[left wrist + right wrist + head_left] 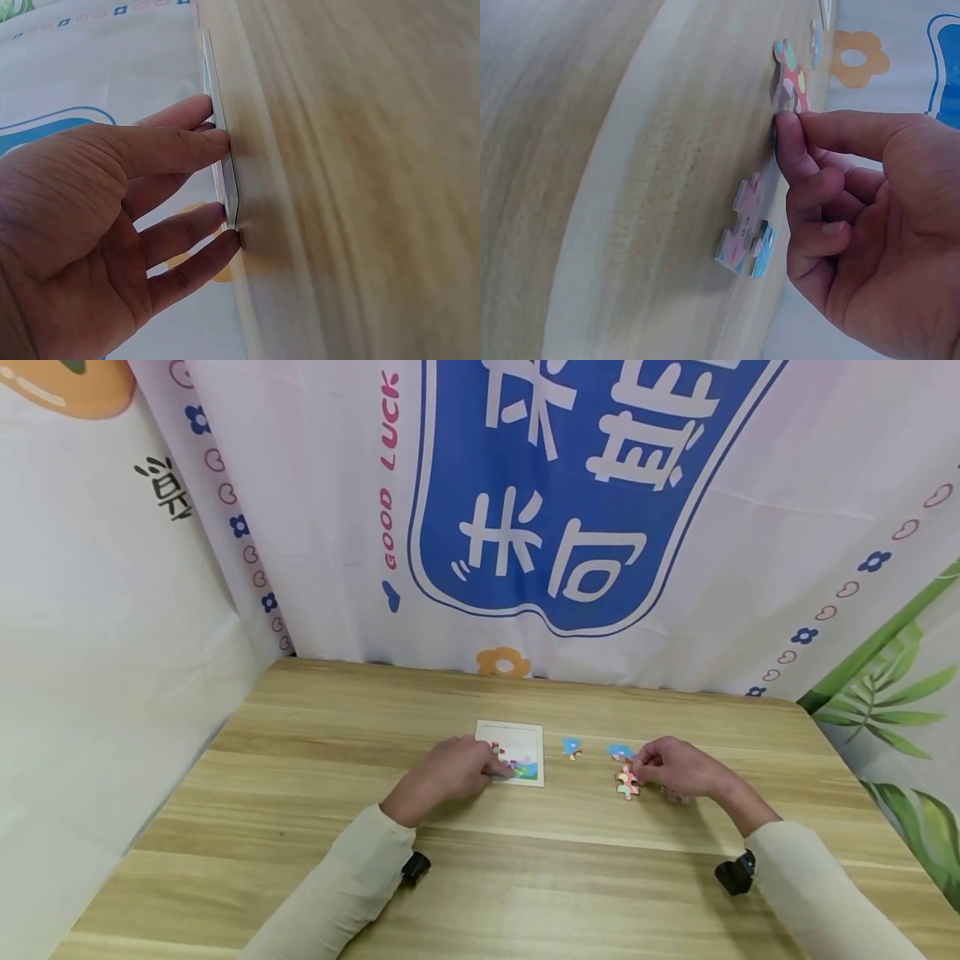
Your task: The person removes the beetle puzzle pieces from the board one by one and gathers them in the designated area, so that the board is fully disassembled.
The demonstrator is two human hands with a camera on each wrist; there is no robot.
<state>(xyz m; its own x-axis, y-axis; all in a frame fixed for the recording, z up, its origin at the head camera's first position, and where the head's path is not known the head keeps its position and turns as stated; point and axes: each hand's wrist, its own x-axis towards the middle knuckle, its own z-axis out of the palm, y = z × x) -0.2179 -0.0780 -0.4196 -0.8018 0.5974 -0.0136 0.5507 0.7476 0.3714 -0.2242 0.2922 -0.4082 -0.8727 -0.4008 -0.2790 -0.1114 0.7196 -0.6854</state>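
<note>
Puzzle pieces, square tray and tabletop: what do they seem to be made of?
Puzzle pieces: probably thick card or thin wood with a printed face; pale cut edges show in the right wrist view.
Square tray: likely card or thin board, pale and smooth-looking; I can't tell which.
Tabletop: wood or wood-look laminate, going by its streaky grain, perhaps satin.

Pink capitals [387, 472] are spelling "GOOD LUCK" up the hanging cloth [322, 527], running from bottom to top. On its blue panel [558, 493], large white characters [501, 531] are showing: 未 and 可 are standing below, 来 and 期 above, where the head view's top edge is cropping them. A dark character [168, 492] on the left is staying too unclear to read.
</note>
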